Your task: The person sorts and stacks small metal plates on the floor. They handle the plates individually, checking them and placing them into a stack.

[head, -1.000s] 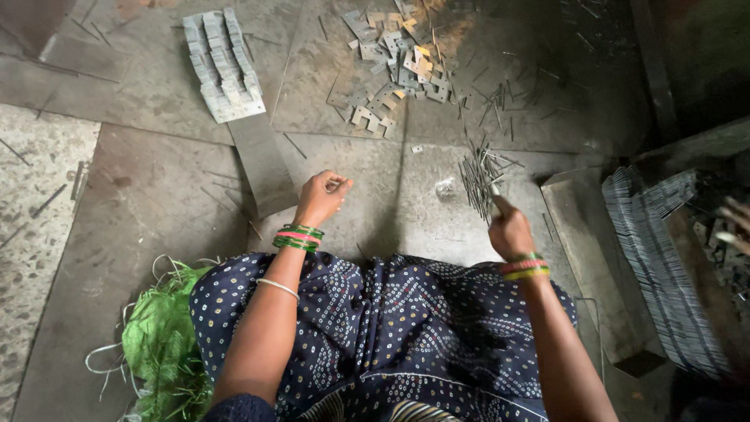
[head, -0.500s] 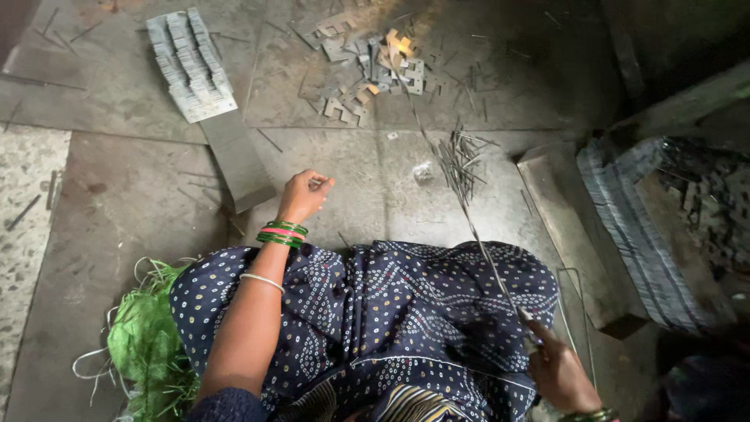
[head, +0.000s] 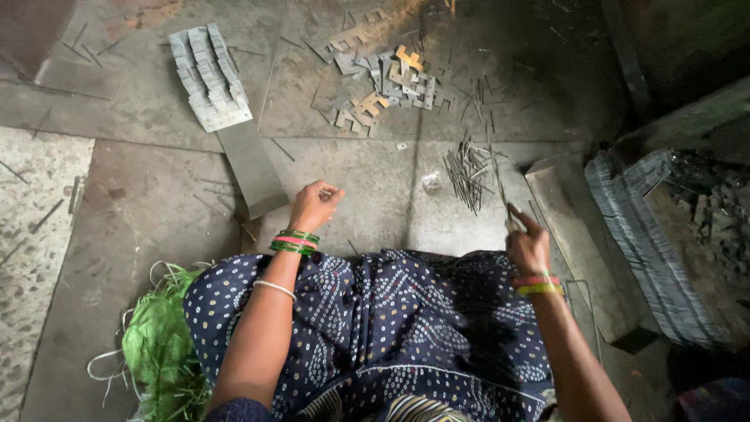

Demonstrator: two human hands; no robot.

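While the right hand (head: pixel 527 244) sits right of centre in the frame, its grip is pinched closed on a thin metal rod (head: pixel 500 184) that rises from the fingertips toward the upper part of the picture. The rod's far end reaches the scattered pile of thin metal pins (head: pixel 469 172) lying on the floor (head: pixel 141 211) just above and left of that hand. The left hand (head: pixel 312 205), at the centre, is loosely curled with thumb and fingertips drawn together; whether anything small lies between them I cannot tell. Green and red bangles (head: pixel 294 241) circle its wrist. Both forearms cross a dark blue dotted cloth (head: pixel 375 336) over the lap at the lower centre. A flat grey metal strip (head: pixel 251 168) lies left of the left hand, topped by a stack of stamped metal plates (head: pixel 209 78) at upper left. Loose stamped pieces (head: pixel 383 86) are strewn at upper centre. Green fibre (head: pixel 160 344) bunches at lower left, and a striped bundle (head: pixel 641 234) lies at the right edge.
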